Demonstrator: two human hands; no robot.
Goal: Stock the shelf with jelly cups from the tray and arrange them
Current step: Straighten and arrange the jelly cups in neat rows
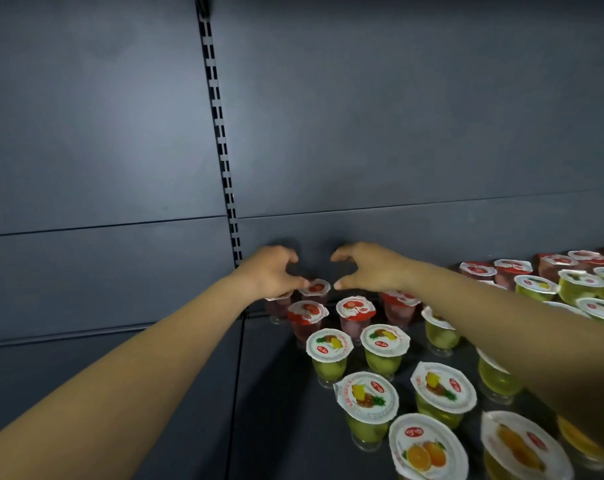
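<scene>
Jelly cups [329, 355] stand upright, foil lids up, in rows on dark shelf [279, 393] before grey back panel [397, 116]; left hand [271, 271] pinches rearmost strawberry cup [315, 289]; right hand [366, 268] curled, empty.

A dark blue-grey metal back wall [362, 116] fills most of the view, built of wide flat panels. Horizontal seams [414, 204] between the panels run across it from nine o'clock to three o'clock, tilting slightly with the wide lens. A black slotted upright [221, 140] with paired rectangular holes runs from twelve o'clock down toward the centre, splitting the wall into a left and a right bay. A soft pale patch of light [120, 119] falls on the left panels around ten o'clock; the corners fade darker. At six o'clock lies a dark shelf deck [276, 393], equally matt.
</scene>
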